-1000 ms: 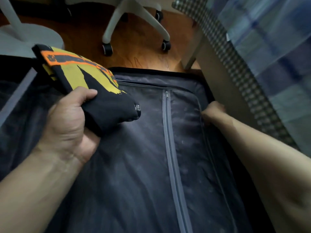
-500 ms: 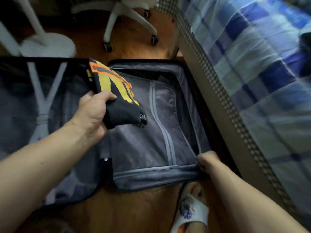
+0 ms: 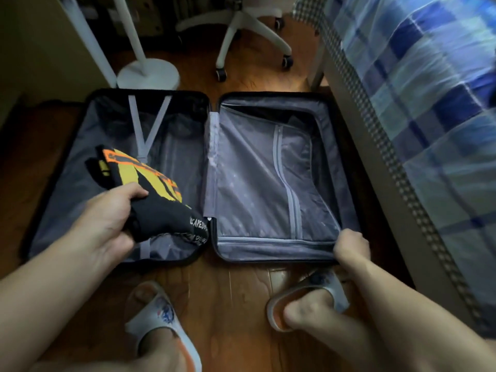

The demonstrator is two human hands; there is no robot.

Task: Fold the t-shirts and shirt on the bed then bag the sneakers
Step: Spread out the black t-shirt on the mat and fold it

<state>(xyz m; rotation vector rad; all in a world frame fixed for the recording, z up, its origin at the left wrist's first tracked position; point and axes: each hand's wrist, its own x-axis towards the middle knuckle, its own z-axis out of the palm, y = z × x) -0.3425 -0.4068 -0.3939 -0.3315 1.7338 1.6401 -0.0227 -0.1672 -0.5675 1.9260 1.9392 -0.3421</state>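
Nearest, the left hand (image 3: 107, 218) grips a folded black t-shirt (image 3: 158, 200) with a yellow and orange print, thumb on top and fingers curled beneath, holding it over the left half of the open suitcase (image 3: 53, 189). The bundle looks soft and light, likely to unfold if held by an edge, so a grip across its thick middle suits it best. The right hand (image 3: 350, 245) is curled at the near corner of the zipped divider (image 3: 255, 183), apparently pinching its edge. Further right stands the bed (image 3: 429, 89).
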